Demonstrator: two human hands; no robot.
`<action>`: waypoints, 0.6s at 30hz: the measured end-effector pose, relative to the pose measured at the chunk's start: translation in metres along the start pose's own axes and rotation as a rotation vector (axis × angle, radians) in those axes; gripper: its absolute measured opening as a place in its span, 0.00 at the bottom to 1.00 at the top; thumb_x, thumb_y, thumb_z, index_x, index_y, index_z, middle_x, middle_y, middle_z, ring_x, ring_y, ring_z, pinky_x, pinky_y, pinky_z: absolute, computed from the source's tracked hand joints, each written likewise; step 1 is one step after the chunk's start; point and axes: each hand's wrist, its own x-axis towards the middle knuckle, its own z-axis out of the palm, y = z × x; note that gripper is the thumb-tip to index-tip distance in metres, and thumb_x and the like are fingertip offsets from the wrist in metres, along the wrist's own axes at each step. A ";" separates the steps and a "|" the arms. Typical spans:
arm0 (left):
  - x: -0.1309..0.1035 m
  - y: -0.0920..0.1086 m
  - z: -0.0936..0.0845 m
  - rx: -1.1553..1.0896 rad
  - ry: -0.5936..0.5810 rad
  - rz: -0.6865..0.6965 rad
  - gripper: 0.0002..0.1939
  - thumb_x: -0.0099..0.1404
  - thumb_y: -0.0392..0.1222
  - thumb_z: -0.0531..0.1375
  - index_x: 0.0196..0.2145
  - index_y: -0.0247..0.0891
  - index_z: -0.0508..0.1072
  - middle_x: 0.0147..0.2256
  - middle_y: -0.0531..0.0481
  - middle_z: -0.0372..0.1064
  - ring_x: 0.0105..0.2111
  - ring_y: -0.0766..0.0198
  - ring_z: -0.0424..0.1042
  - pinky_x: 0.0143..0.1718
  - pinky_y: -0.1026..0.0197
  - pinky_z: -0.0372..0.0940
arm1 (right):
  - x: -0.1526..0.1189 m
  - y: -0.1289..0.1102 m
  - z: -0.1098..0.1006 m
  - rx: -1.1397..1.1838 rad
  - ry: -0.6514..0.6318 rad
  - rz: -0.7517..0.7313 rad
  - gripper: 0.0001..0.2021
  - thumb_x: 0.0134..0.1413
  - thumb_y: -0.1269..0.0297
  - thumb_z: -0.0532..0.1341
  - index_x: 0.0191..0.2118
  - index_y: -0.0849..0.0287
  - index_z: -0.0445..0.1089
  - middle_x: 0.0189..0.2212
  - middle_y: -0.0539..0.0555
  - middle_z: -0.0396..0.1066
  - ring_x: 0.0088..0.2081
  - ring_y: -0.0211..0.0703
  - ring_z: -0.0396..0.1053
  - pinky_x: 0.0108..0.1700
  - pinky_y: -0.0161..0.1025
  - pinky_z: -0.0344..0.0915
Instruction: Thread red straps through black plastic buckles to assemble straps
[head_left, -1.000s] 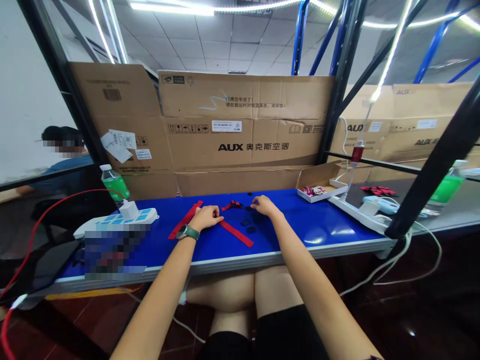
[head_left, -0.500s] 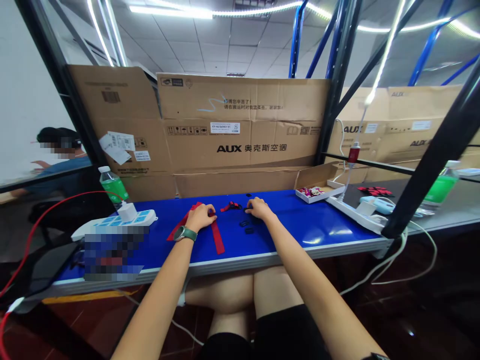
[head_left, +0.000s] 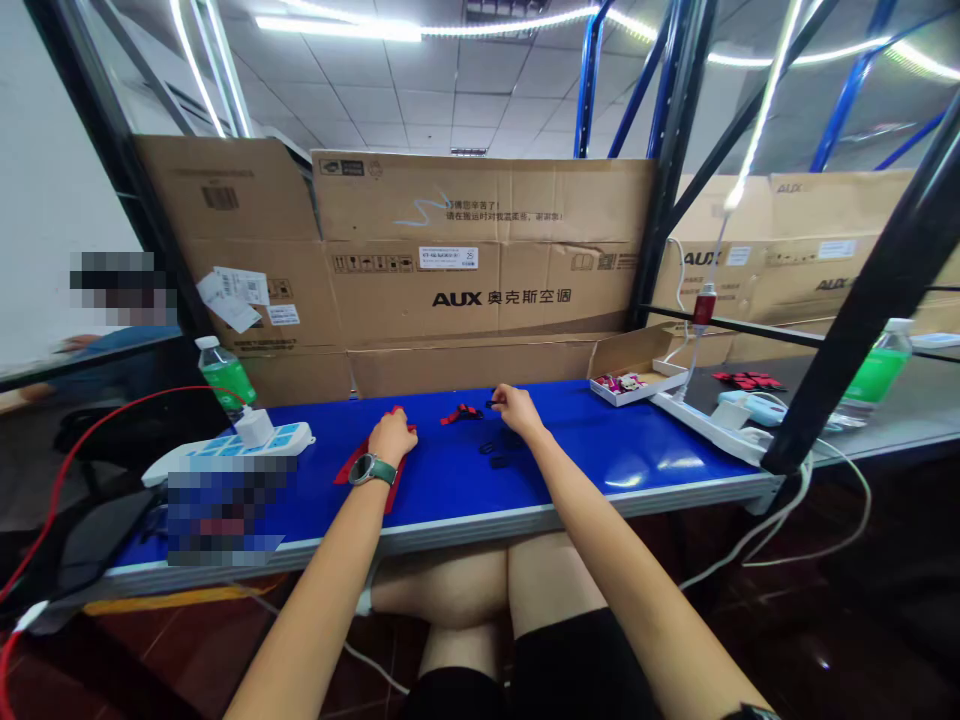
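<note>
My left hand [head_left: 393, 434] is closed over the red strap [head_left: 391, 497] on the blue tabletop, and parts of the strap show on both sides of it. To the right, my right hand [head_left: 515, 408] has its fingers pinched at a small black piece [head_left: 492, 404]. Between my hands lies a short red strap with a black buckle [head_left: 463, 413]. Nearer the front edge are a black buckle piece [head_left: 487, 448] and another small black piece [head_left: 499, 462], left of my right wrist.
A white box with small packets [head_left: 630, 385] stands at the back right. Power strips lie left [head_left: 225, 443] and right [head_left: 712, 430]. A bottle [head_left: 225, 375] stands back left. Cardboard [head_left: 480, 270] walls the rear. A person [head_left: 124, 320] sits far left.
My left hand has shifted slightly left, and the red strap's loose end has swung left with it. My right hand has moved slightly back, toward the cardboard.
</note>
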 end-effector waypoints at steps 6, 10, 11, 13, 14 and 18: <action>-0.001 0.004 0.000 -0.018 0.035 0.058 0.19 0.61 0.37 0.60 0.50 0.36 0.70 0.45 0.38 0.75 0.46 0.51 0.76 0.46 0.58 0.67 | 0.002 0.000 0.003 0.166 0.098 -0.068 0.06 0.48 0.72 0.63 0.34 0.56 0.69 0.29 0.49 0.74 0.32 0.39 0.71 0.37 0.33 0.64; -0.008 0.009 -0.007 0.126 0.041 -0.060 0.19 0.63 0.48 0.59 0.46 0.31 0.75 0.46 0.28 0.73 0.47 0.39 0.75 0.44 0.49 0.69 | 0.002 -0.003 0.002 0.193 0.125 -0.074 0.06 0.48 0.70 0.62 0.34 0.56 0.68 0.29 0.48 0.72 0.31 0.39 0.70 0.37 0.34 0.63; -0.009 0.011 -0.008 0.137 0.024 -0.052 0.18 0.64 0.46 0.58 0.44 0.31 0.75 0.45 0.28 0.74 0.46 0.40 0.75 0.43 0.50 0.69 | 0.002 -0.003 0.002 0.195 0.125 -0.075 0.06 0.48 0.70 0.62 0.34 0.56 0.67 0.29 0.48 0.72 0.31 0.39 0.69 0.37 0.34 0.63; -0.012 0.015 -0.010 0.153 0.033 0.000 0.14 0.64 0.40 0.58 0.43 0.30 0.76 0.42 0.29 0.75 0.44 0.43 0.77 0.42 0.53 0.70 | 0.002 -0.003 0.002 0.206 0.121 -0.076 0.06 0.47 0.69 0.63 0.34 0.56 0.67 0.29 0.48 0.72 0.30 0.39 0.69 0.37 0.34 0.63; -0.013 0.017 -0.010 0.163 0.059 0.025 0.13 0.63 0.37 0.57 0.43 0.29 0.76 0.41 0.28 0.75 0.43 0.44 0.77 0.42 0.54 0.70 | 0.002 -0.003 0.002 0.219 0.121 -0.074 0.06 0.47 0.69 0.62 0.34 0.56 0.67 0.28 0.48 0.72 0.30 0.39 0.69 0.36 0.34 0.63; -0.013 0.020 -0.010 0.130 0.156 0.058 0.14 0.63 0.29 0.54 0.45 0.26 0.73 0.38 0.27 0.75 0.40 0.44 0.78 0.39 0.54 0.70 | 0.002 -0.005 0.002 0.299 0.138 -0.041 0.06 0.48 0.66 0.62 0.35 0.55 0.67 0.27 0.48 0.72 0.27 0.39 0.69 0.33 0.34 0.65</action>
